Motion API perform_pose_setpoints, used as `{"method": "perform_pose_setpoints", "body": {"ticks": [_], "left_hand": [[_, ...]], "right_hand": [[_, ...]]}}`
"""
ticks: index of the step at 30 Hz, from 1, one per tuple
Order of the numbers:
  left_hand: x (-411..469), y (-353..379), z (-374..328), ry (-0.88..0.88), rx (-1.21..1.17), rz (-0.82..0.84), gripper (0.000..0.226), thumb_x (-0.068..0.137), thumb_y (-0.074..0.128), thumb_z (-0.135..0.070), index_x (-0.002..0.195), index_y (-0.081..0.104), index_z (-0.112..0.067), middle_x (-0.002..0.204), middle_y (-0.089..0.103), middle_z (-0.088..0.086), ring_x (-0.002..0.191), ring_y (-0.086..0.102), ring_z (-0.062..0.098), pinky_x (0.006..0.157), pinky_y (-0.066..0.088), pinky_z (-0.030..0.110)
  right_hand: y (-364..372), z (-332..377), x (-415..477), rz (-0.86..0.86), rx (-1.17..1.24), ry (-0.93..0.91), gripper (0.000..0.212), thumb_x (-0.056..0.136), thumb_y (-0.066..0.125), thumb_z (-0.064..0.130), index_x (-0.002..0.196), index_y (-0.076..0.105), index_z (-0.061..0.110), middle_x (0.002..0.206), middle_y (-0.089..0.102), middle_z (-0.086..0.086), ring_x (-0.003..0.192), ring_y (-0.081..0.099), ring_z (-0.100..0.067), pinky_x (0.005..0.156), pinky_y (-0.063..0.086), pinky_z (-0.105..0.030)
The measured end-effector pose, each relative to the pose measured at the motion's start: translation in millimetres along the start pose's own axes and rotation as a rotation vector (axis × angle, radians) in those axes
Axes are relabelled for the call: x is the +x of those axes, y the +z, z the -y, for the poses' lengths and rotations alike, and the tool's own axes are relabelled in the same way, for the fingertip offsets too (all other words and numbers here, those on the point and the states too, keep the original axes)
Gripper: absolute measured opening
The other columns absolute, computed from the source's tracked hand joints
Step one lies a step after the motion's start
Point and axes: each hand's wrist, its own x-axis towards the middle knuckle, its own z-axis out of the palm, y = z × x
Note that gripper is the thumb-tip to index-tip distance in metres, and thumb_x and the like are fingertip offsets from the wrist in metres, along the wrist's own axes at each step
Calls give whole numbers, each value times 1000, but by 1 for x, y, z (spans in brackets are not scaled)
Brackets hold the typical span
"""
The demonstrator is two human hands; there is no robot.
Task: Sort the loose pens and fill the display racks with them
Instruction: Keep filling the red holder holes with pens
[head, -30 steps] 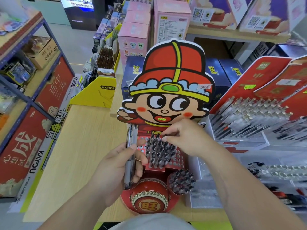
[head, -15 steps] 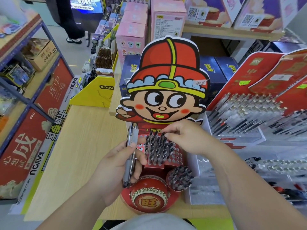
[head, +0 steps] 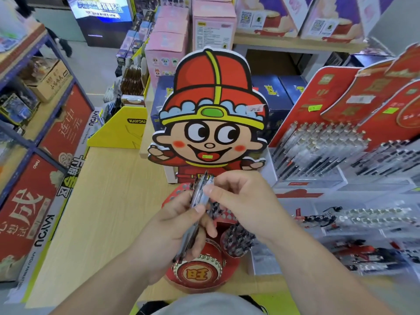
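My left hand grips a small bundle of clear pens, held upright in front of the red cartoon display rack. My right hand pinches the upper part of one pen in that bundle between thumb and forefinger. Behind the hands, the rack's perforated red holder carries several dark-capped pens, mostly hidden. A round cup of pens stands lower right of it, above the rack's red drum base.
Red racks full of pens stand to the right, with clear trays of pens in front. A yellow box and stacked pink and blue boxes lie behind. Shelving lines the left; the wooden tabletop extends left.
My right hand left the rack's pen holder and came to the bundle in my left hand. My left hand shifted right and up, now in front of the holder.
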Motion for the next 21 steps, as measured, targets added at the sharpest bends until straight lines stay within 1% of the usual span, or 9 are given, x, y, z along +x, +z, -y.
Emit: {"method": "perform_pose_setpoints", "body": {"ticks": [3, 6, 8, 10, 12, 16, 19, 21], "left_hand": [[-1, 6, -1, -9, 35, 21, 30, 97, 53, -35, 122, 64, -24, 84, 66, 19, 48, 50, 22, 45, 38, 27], [0, 7, 0, -21, 68, -2, 26, 102, 48, -28, 120, 67, -23, 85, 68, 18, 55, 54, 24, 50, 42, 30], [1, 8, 2, -26, 111, -41, 24, 106, 45, -20, 121, 64, -14, 86, 68, 16, 56, 53, 22, 52, 40, 28], [2, 9, 4, -25, 157, -79, 23, 106, 45, -16, 121, 61, -8, 85, 69, 14, 53, 48, 20, 49, 34, 27], [4, 10, 5, -32, 171, -106, 22, 105, 48, -17, 119, 61, -6, 85, 69, 13, 52, 46, 19, 46, 31, 27], [5, 10, 5, -50, 141, -167, 21, 104, 50, -20, 112, 65, -7, 83, 69, 14, 48, 44, 20, 42, 29, 25], [4, 9, 4, -33, 77, -225, 16, 102, 52, -16, 102, 68, -9, 79, 65, 14, 44, 38, 18, 40, 26, 24], [4, 6, 2, -11, 37, -291, 13, 100, 54, -10, 101, 68, -9, 77, 65, 14, 41, 36, 16, 39, 26, 23]], "right_hand": [[-3, -1, -5, -5, 80, 40, 14, 91, 73, 23, 77, 75, 22, 68, 66, 4, 63, 57, -7, 60, 46, -21], [-12, -1, -8, -17, 102, 60, 12, 94, 68, 20, 85, 76, 19, 70, 67, -4, 65, 60, -10, 58, 45, -21], [-17, -3, -9, -38, 116, 83, 11, 95, 66, 18, 93, 77, 17, 74, 68, -12, 67, 61, -12, 60, 47, -24], [-18, -5, -11, -49, 123, 96, 12, 96, 65, 17, 94, 77, 16, 77, 70, -12, 69, 61, -17, 61, 49, -25], [-18, -6, -13, -69, 160, 104, 13, 97, 64, 15, 96, 76, 16, 83, 72, -13, 70, 61, -20, 60, 49, -26], [-27, -3, -14, -152, 303, 98, 16, 99, 58, 8, 104, 73, 11, 88, 74, -12, 70, 65, -15, 59, 52, -24], [-39, 0, -15, -178, 367, 94, 17, 96, 58, 0, 100, 74, 7, 81, 74, -9, 68, 67, -16, 60, 54, -24], [-43, 1, -17, -163, 375, 89, 15, 93, 61, -3, 93, 74, 5, 80, 74, -12, 68, 68, -18, 61, 56, -25]]}}
